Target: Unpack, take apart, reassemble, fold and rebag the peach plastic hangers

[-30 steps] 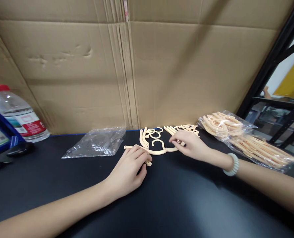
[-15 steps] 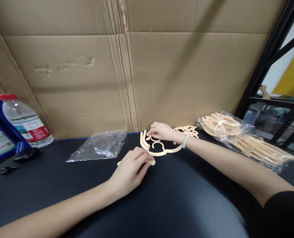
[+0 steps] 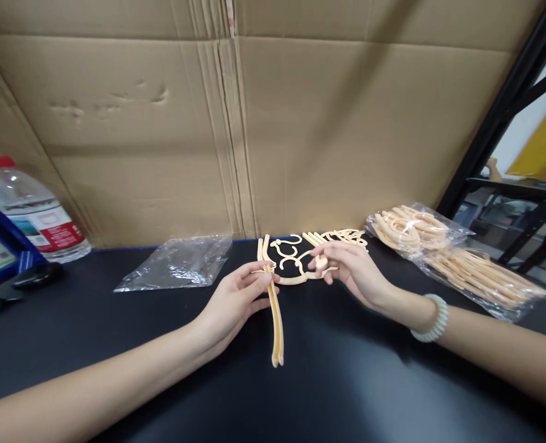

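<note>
My left hand (image 3: 234, 301) pinches the top end of a long cream plastic strip piece (image 3: 276, 326), which hangs down toward me over the black table (image 3: 116, 344). My right hand (image 3: 353, 271) holds a small cream plastic piece (image 3: 321, 262) between thumb and fingers, just right of the left hand. A white bead bracelet sits on my right wrist. Behind both hands lie loose cream plastic hooks and curved parts (image 3: 291, 252), spread along the foot of the cardboard wall.
An empty clear plastic bag (image 3: 176, 264) lies at the left. A full clear bag of cream parts (image 3: 448, 252) lies at the right. A water bottle (image 3: 33, 215) and small black items (image 3: 35, 277) stand far left. Cardboard (image 3: 254, 123) walls the back; a black rack frame (image 3: 498, 117) is at right.
My left hand has lifted the long strip piece off the table so that it hangs down. My right hand came back from the pile with a small piece in its fingers.
</note>
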A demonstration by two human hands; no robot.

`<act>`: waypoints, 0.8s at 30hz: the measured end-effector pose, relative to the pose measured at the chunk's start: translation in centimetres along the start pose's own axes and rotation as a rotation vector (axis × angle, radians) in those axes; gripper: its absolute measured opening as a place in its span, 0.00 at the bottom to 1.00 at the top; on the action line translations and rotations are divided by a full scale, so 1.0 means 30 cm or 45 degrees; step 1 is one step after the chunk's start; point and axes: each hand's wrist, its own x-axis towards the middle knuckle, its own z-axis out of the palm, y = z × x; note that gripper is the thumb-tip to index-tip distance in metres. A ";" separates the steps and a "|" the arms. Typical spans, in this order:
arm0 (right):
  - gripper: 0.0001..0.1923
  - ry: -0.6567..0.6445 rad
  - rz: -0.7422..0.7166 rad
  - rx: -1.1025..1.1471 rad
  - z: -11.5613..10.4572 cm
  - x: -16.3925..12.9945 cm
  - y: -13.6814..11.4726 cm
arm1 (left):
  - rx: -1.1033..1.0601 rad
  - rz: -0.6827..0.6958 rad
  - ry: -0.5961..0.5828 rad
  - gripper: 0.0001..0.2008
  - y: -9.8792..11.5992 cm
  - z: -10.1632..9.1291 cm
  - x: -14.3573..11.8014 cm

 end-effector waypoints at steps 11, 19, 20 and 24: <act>0.28 -0.056 0.105 0.343 0.043 -0.084 0.038 | 0.166 0.345 0.188 0.08 -0.039 0.004 -0.016; 0.08 -0.072 0.168 0.198 -0.006 -0.088 0.053 | 0.402 0.502 0.223 0.06 -0.040 0.002 -0.029; 0.07 -0.076 0.166 0.194 -0.007 -0.087 0.053 | 0.416 0.520 0.237 0.06 -0.040 0.003 -0.029; 0.10 -0.105 0.247 0.262 -0.008 -0.076 0.046 | 0.461 0.562 0.245 0.05 -0.038 0.009 -0.034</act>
